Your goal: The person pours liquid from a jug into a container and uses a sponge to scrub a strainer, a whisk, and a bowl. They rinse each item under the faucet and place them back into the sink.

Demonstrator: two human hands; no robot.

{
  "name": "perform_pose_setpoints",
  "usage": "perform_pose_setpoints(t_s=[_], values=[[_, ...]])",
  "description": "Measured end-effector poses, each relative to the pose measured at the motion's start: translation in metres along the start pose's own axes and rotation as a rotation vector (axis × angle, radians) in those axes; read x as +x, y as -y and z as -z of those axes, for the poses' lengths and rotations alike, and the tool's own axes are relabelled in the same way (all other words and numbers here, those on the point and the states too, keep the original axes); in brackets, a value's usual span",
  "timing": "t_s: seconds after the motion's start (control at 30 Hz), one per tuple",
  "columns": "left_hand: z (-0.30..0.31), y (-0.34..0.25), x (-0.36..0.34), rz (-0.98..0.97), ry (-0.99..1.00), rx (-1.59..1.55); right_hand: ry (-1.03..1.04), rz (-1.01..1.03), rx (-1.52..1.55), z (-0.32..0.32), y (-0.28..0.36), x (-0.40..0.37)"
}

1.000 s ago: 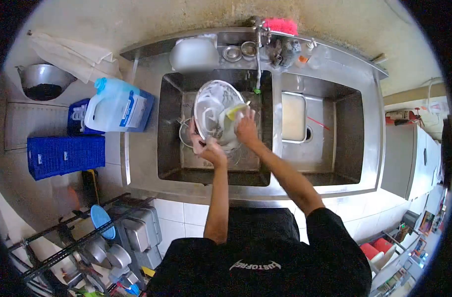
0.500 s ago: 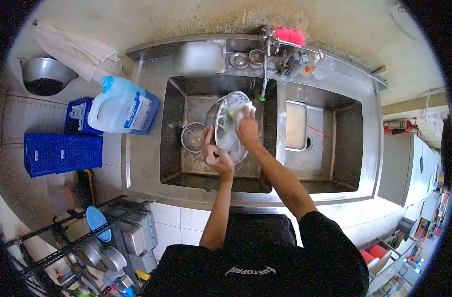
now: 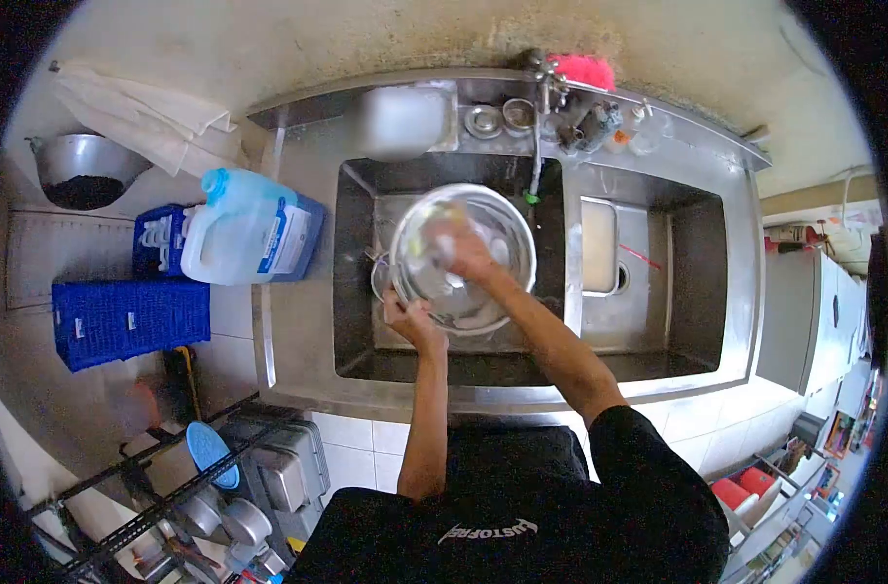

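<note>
A round metal bowl [image 3: 528,255], wet with suds, is held over the left basin of the sink with its open side facing up toward me. My left hand [image 3: 412,321] grips its lower-left rim, fingers closed around the edge. Inside the bowl, my right hand [image 3: 471,257] presses a foamy yellow-green sponge [image 3: 432,230] against the inner wall; motion blurs both. Behind the bowl's left side, a smaller round vessel [image 3: 379,276] shows only in part in the basin.
A faucet [image 3: 536,161] hangs over the left basin [image 3: 354,321]. In the right basin [image 3: 692,292] lie a rectangular tray [image 3: 599,248] and a red stick [image 3: 640,256]. A big blue jug [image 3: 239,238] stands on the left counter, near blue crates [image 3: 132,321].
The bowl has turned from steeply tilted to facing up. My right hand has swept left with the sponge across its inside, while my left hand keeps hold of the rim.
</note>
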State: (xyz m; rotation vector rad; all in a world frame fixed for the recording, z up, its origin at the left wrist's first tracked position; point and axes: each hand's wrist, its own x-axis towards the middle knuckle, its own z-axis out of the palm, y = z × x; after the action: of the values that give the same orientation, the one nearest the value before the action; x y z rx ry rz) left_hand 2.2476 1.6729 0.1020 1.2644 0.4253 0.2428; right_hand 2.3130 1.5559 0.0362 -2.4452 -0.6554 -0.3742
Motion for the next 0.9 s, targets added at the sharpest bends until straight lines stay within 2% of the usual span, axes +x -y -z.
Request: perform_pose_setpoints(t_s=[0.07,0.1,0.13,0.17,0.2,0.23,0.27,0.3,0.33,0.4,0.43,0.47,0.53,0.57,0.6,0.63,0.67,0.7,0.73,0.77,0.83,0.87,0.9], values=[[-0.003,-0.004,0.008,0.018,-0.024,0.059,-0.302,-0.511,0.039,0.022,0.012,0.01],[-0.006,-0.004,0.006,0.054,-0.044,0.12,-0.333,-0.536,0.1,0.006,0.019,0.013],[-0.009,-0.003,0.006,0.093,-0.062,0.178,-0.468,-0.27,0.134,-0.003,0.022,0.009],[-0.006,0.001,0.01,-0.009,0.002,0.103,-0.299,-0.145,0.049,-0.004,0.012,0.01],[-0.007,-0.002,0.01,-0.004,-0.004,0.103,-0.128,-0.022,-0.03,-0.005,0.003,0.011],[-0.008,-0.005,0.01,0.031,-0.005,0.056,-0.122,-0.019,-0.026,-0.006,-0.004,0.013],[-0.009,-0.01,0.011,0.062,-0.003,0.012,-0.364,-0.328,-0.002,-0.006,-0.008,0.018],[-0.012,-0.015,0.008,0.17,-0.068,0.157,-0.606,-0.639,0.023,-0.007,-0.008,0.021],[-0.015,-0.014,0.008,0.167,-0.071,0.153,-0.606,-0.633,0.024,-0.008,-0.007,0.025],[-0.021,-0.002,0.003,0.117,-0.111,0.004,-0.257,-0.238,0.339,0.006,0.008,0.037],[-0.006,0.02,0.006,-0.085,-0.071,0.248,-0.155,0.086,-0.237,0.029,0.022,0.04],[-0.008,0.017,0.001,-0.08,-0.067,0.248,-0.152,0.081,-0.24,0.032,0.015,0.035],[-0.012,0.0,-0.007,0.076,-0.075,-0.026,-0.235,-0.496,-0.059,0.036,-0.005,0.022],[-0.017,-0.005,-0.008,0.066,-0.078,-0.035,-0.257,-0.649,-0.167,0.044,-0.012,0.01],[-0.021,-0.007,-0.013,-0.079,-0.05,0.104,-0.258,-0.639,-0.167,0.05,-0.007,0.003],[-0.025,-0.008,-0.019,-0.221,-0.021,0.242,-0.379,-0.759,-0.223,0.055,-0.001,-0.006],[-0.028,-0.005,-0.023,-0.224,-0.021,0.233,-0.505,-0.879,-0.284,0.062,-0.001,-0.011],[-0.03,0.001,-0.028,-0.11,-0.02,0.183,-0.624,-0.819,-0.349,0.031,-0.026,-0.023],[-0.031,0.006,-0.032,0.004,-0.016,0.139,-0.63,-0.823,-0.35,0.027,-0.032,-0.019],[-0.032,0.008,-0.034,-0.001,-0.006,0.145,-0.646,-0.697,-0.003,0.02,-0.032,-0.008],[-0.032,0.011,-0.034,0.107,-0.119,0.139,-0.563,-0.377,0.359,0.036,-0.013,0.001],[-0.028,0.017,-0.032,0.109,-0.116,0.149,-0.469,-0.201,0.38,0.059,0.01,0.001],[-0.022,0.024,-0.026,0.04,-0.105,0.08,-0.306,-0.248,0.498,0.06,0.026,-0.006]])
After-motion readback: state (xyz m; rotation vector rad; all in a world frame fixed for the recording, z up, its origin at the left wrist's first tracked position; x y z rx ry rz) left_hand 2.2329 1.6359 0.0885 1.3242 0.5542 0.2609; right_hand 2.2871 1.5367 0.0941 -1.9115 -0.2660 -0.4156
